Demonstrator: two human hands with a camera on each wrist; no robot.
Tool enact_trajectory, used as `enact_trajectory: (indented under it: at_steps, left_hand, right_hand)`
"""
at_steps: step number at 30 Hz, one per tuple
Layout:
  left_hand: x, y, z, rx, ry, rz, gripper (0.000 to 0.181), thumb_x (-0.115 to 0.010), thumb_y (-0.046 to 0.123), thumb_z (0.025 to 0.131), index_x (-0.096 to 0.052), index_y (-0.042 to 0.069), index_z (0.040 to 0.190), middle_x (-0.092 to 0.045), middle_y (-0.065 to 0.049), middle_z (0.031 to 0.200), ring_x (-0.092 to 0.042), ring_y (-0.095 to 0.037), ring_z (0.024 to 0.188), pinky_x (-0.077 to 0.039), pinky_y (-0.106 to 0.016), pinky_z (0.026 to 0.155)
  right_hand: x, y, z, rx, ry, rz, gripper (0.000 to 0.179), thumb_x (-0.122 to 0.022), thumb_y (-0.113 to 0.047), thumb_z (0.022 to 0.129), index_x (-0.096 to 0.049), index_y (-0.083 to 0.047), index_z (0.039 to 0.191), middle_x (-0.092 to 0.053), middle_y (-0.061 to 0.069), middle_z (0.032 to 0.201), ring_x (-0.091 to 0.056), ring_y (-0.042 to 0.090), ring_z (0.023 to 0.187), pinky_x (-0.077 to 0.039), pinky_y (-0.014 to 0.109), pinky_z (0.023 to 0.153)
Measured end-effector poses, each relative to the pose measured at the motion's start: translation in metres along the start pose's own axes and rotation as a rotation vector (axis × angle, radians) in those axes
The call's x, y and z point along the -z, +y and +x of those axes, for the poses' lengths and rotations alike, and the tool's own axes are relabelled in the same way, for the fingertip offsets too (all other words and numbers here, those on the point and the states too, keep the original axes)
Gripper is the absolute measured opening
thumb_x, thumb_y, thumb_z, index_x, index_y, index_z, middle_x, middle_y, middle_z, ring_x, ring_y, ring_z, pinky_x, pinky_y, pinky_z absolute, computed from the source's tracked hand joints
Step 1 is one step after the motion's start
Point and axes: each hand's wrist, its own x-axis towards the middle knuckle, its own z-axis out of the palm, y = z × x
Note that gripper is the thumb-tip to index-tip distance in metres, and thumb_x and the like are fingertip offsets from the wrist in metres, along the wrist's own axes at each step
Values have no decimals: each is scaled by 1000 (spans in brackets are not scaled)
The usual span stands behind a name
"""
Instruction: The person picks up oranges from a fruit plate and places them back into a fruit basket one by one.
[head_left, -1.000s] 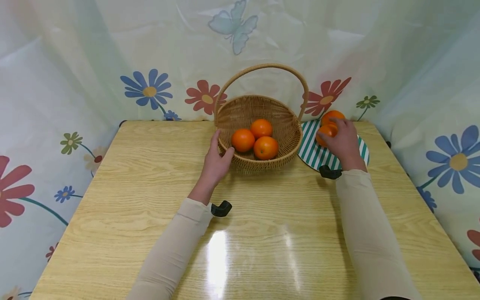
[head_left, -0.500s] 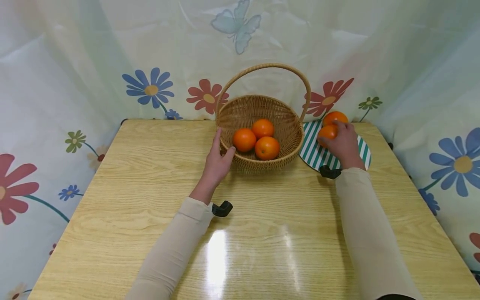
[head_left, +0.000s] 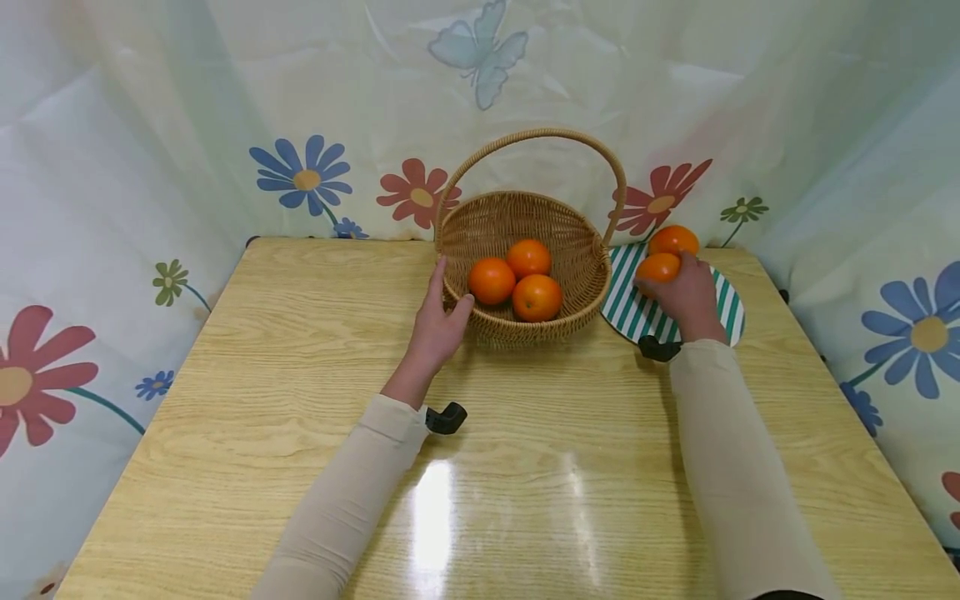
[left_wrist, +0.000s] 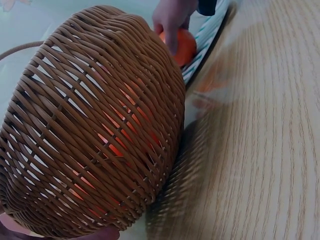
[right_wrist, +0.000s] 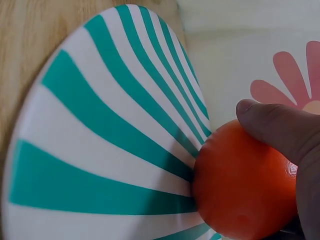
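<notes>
My left hand (head_left: 441, 321) rests at the near left rim of a woven wicker basket (head_left: 495, 329), with thumb and forefinger spread along it. Three oranges (head_left: 537, 297) lie together inside. Through the weave in the left wrist view, their colour shows behind the basket wall (left_wrist: 75, 115). At the right, my right hand (head_left: 690, 293) holds an orange (head_left: 658, 268) over a green-and-white striped round plate (head_left: 622, 304). The right wrist view has my thumb curled over the top of this orange (right_wrist: 245, 185), close against the striped surface. A second orange (head_left: 673, 240) sits just behind.
The basket's tall handle (head_left: 555, 133) arches above it. A flowered curtain (head_left: 360, 108) hangs directly behind the wooden table (head_left: 300, 333) and at both sides. Each wrist carries a black camera mount (head_left: 446, 418).
The head view has shifted slightly, so the scene sits a little further right. Both hands stay nearly in place; the right fingers cover a bit less of the front orange.
</notes>
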Motion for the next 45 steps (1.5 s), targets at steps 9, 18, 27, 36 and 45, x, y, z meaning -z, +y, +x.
enact_trajectory:
  at_steps: [9, 18, 27, 36, 45]
  left_hand:
    - [1, 3, -2, -16, -6, 6, 71, -50, 36, 97, -11, 32, 157, -18, 8, 162, -21, -25, 148, -24, -51, 117]
    - [1, 3, -4, -7, -17, -6, 71, -50, 35, 98, -9, 35, 156, -15, 8, 162, -19, -26, 149, -23, -52, 117]
    - [0, 2, -4, -16, -11, 9, 72, -50, 38, 97, -9, 32, 157, -15, 6, 163, -21, -27, 148, -25, -53, 117]
    - [-1, 3, -5, -14, -10, 8, 73, -50, 39, 97, -8, 34, 156, -15, 6, 163, -22, -27, 148, -25, -52, 117]
    - [-3, 2, -5, -28, -11, 3, 74, -50, 38, 98, -6, 31, 157, -14, 7, 163, -20, -25, 149, -23, -51, 118]
  right_hand:
    - [-1, 5, -4, 66, 1, 11, 101, -67, -53, 84, -13, -7, 156, -32, 29, 147, -38, 46, 122, -32, 64, 106]
    - [5, -1, -13, 133, 50, -4, 98, -67, -52, 85, -17, -7, 155, -34, 30, 145, -39, 47, 120, -36, 64, 103]
    - [17, -15, -28, 192, 95, -11, 91, -67, -51, 86, -24, -4, 152, -38, 29, 141, -41, 47, 118, -37, 64, 101]
    - [27, -27, -41, 262, 138, 21, 88, -66, -52, 86, -28, -8, 152, -41, 27, 142, -41, 46, 119, -38, 65, 98]
    - [35, -44, -54, 277, 153, 15, 94, -66, -56, 84, -22, -13, 155, -35, 23, 150, -39, 46, 124, -37, 65, 100]
